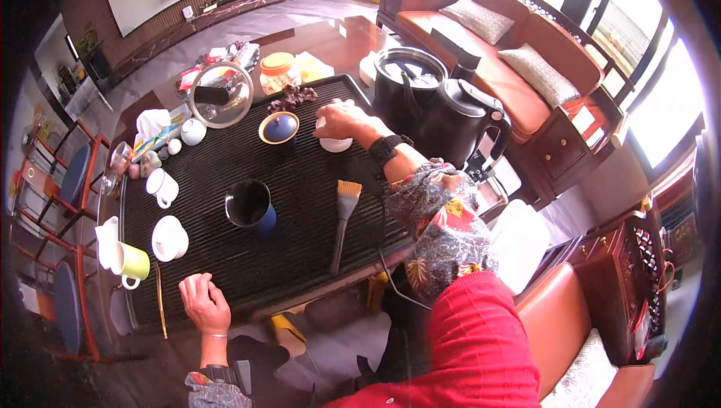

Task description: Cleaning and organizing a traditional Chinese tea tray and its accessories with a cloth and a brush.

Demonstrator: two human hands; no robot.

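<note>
At the far middle of the black slatted tea tray, my right hand is closed on a white porcelain cup. The hand covers its top, and a bit of white shows at the fingertips. Just left of it stands a bowl with a blue lid. My left hand rests at the tray's near edge, fingers loosely bent and holding nothing. Between the hands are a dark blue cup and a brush with pale bristles. A thin tan stick lies left of my left hand.
White cups and a green mug line the left side. A glass lid, an orange-lidded jar and dark clustered pieces are at the back. A black kettle and a black pot flank my right arm.
</note>
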